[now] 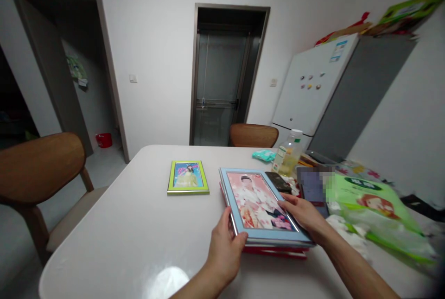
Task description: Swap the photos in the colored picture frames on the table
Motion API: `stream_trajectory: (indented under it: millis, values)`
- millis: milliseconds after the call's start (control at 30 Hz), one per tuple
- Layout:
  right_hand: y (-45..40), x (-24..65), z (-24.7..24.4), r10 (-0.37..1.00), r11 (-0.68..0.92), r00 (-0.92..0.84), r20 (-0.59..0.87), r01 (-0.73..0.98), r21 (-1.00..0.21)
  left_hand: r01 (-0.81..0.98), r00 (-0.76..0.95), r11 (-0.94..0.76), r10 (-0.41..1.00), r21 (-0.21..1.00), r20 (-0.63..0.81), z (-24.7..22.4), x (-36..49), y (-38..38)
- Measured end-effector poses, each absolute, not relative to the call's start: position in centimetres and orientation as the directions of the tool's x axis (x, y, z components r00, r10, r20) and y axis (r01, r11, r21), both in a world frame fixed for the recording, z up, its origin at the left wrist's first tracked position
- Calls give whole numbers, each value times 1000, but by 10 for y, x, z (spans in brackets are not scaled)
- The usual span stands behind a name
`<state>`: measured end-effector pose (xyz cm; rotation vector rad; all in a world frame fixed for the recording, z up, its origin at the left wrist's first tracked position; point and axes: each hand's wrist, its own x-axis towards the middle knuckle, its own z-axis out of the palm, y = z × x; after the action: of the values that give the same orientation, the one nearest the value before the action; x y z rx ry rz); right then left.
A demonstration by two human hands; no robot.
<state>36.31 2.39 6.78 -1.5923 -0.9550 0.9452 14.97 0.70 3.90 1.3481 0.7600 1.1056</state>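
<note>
A light blue picture frame [276,234] with a pink photo lies on top of a stack. Below it, the edges of red picture frames [274,253] stick out. My left hand [225,245] grips the blue frame at its near left corner, thumb on top. On the right side, my right hand [308,218] holds the same frame, its thumb and fingers over the edge. The fingers beneath are partly hidden. A smaller lime-green picture frame [188,192] lies flat on the table, to the left of the stack and apart from it.
On the white table [139,225], a bottle of yellowish liquid [288,154], a dark phone-like object [277,181] and a green plastic package [378,201] crowd the right side. A teal packet [264,155] lies near the far edge. Wooden chairs [41,164] stand left and behind.
</note>
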Motion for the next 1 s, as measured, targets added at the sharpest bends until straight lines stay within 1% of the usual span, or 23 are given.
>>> stream_trajectory:
  millis: [67,133,233,300,367,433,500,533,567,633,667,767,867,1000]
  values:
    - [28,376,58,909,-200,407,-95,223,-954,-3,322,-140,937,990,133,27,160,10]
    - [30,383,49,904,-223,424,-57,352,-909,162,305,-187,943,969,131,21,165,11]
    - [33,389,39,887,-257,461,12,517,-817,382,351,-287,925,878,149,20,162,10]
    - [35,391,38,867,-282,497,44,560,-779,481,389,-336,910,810,146,21,154,13]
    - [37,386,42,851,-292,519,87,605,-741,559,385,-352,912,751,141,21,140,26]
    - [35,372,48,850,-243,491,193,689,-683,648,353,-351,925,676,142,22,123,50]
    - [30,345,55,876,-99,370,311,767,-634,734,316,-342,937,587,151,22,103,80]
    - [26,327,58,898,7,273,346,776,-631,772,305,-336,941,540,150,23,93,95]
    - [22,308,60,919,90,184,349,764,-639,805,299,-330,943,494,143,23,83,109]
    - [13,270,62,935,218,33,353,731,-646,850,312,-333,943,408,118,23,67,129]
    - [9,252,61,935,256,-16,353,720,-645,864,326,-342,939,368,108,22,60,134]
    - [4,212,54,942,301,-106,319,686,-662,885,372,-390,921,254,118,21,47,136]
    - [7,193,46,949,298,-130,288,673,-677,894,395,-419,904,157,164,23,41,129]
    - [11,184,39,956,282,-137,258,664,-692,905,392,-415,899,93,194,26,41,129]
